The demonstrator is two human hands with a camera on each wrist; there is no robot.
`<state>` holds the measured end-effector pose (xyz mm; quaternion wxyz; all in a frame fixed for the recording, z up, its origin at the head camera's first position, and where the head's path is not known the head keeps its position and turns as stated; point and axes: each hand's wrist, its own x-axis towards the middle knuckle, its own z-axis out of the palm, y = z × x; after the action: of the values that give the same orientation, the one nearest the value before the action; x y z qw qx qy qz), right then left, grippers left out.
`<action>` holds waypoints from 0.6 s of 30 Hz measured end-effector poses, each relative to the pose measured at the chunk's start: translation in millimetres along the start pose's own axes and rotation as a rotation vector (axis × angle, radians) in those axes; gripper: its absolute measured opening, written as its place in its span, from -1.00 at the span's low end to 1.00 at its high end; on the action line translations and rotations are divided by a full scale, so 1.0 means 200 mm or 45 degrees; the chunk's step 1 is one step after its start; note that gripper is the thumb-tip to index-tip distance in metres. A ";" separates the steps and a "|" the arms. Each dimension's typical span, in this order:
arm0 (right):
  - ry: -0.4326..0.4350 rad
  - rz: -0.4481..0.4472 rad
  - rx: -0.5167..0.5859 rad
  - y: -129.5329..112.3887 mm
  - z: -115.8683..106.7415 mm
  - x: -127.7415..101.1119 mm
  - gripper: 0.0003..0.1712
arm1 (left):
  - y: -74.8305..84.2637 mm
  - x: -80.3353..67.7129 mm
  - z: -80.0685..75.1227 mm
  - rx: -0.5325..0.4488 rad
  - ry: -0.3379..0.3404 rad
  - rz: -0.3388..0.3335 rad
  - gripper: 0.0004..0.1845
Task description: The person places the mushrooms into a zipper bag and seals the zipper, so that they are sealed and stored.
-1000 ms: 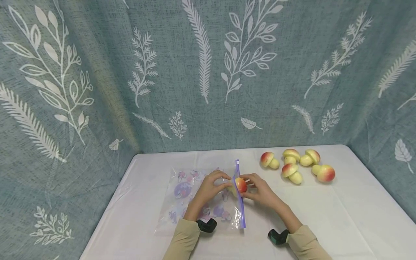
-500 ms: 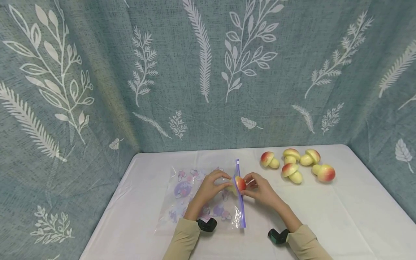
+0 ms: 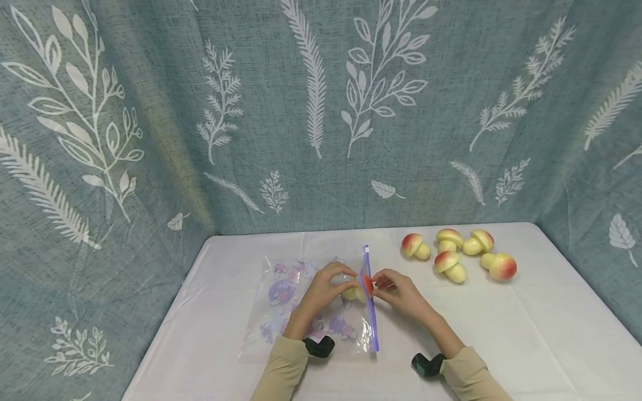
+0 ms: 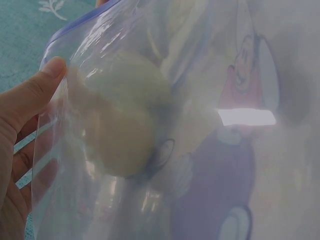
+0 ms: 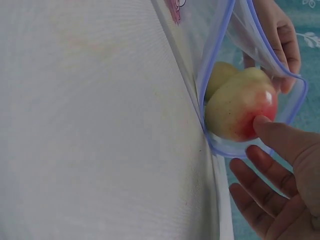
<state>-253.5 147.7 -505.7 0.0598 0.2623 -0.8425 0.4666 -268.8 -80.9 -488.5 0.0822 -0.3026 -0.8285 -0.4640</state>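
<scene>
At the bag mouth, right hand [image 3: 401,294] fingers [image 5: 280,137] push a toy mushroom [image 5: 239,111] into the zip bag [image 3: 301,303], thumb pressing its cap. Left hand [image 3: 325,288] pinches the bag rim, holding it open. Five other mushrooms [image 3: 458,253] lie well apart on the desk [image 3: 526,323].

place: staged recording booth | evidence: leaf-print teal curtain [image 3: 321,111] on three sides; white-covered table [image 3: 526,334]
</scene>
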 end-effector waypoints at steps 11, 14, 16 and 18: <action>-0.027 -0.067 -0.024 0.00 0.00 0.00 -0.74 | 0.00 0.00 0.00 -0.020 -0.002 -0.004 -0.77; -0.040 -0.080 -0.014 0.01 0.00 -0.01 -0.74 | -0.01 0.00 0.00 -0.030 -0.007 0.010 -0.77; -0.050 -0.081 -0.006 0.00 0.00 -0.01 -0.74 | -0.01 0.00 0.00 -0.028 -0.009 0.012 -0.76; -0.058 -0.076 -0.002 0.00 0.00 -0.01 -0.73 | 0.00 0.00 0.00 -0.029 -0.011 0.010 -0.76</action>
<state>-251.5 147.8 -506.1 0.0549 0.2979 -0.8358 0.4579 -269.6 -80.5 -489.4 0.0772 -0.3086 -0.8224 -0.4717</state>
